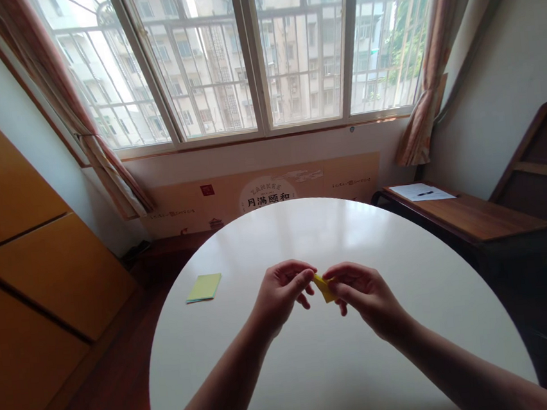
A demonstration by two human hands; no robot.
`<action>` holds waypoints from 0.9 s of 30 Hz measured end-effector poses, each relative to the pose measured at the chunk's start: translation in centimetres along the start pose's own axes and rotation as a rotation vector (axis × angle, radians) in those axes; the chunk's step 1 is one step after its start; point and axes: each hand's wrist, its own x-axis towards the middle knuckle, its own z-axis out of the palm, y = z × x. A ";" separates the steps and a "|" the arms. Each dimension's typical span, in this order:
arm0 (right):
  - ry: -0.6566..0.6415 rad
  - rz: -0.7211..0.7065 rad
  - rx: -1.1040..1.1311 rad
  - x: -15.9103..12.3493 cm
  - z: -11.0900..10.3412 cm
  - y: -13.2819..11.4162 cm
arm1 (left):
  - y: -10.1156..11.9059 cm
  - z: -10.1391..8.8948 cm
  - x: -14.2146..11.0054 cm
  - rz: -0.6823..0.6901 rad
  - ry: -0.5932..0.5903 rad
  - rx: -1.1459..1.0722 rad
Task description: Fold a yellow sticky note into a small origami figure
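Note:
A small folded piece of yellow paper (325, 288) is held up between my two hands, above the middle of the white table. My left hand (284, 291) pinches its upper left corner between thumb and forefinger. On the other side, my right hand (359, 290) grips its right edge with thumb and fingers, covering part of it. How the paper is folded inside the right hand's grip is hidden. Over to the left on the table lies a stack of square sticky notes (204, 288), yellow-green on top with a bluish layer below.
The round white table (291, 384) fills the area before me. Beyond it stand a printed panel (181, 204) and a barred window. A wooden bench (487, 213) at the right bears a paper sheet (420, 192) with a dark pen. Orange cabinets (24, 280) stand left.

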 end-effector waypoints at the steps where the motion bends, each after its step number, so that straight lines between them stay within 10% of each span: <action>1: -0.005 -0.005 -0.010 0.0 0.0 0.0 | 0.0 0.0 0.0 0.001 0.002 0.002; 27: -0.075 0.187 -0.039 0.5 0.0 0.1 | -0.5 -0.7 0.0 0.326 0.065 0.527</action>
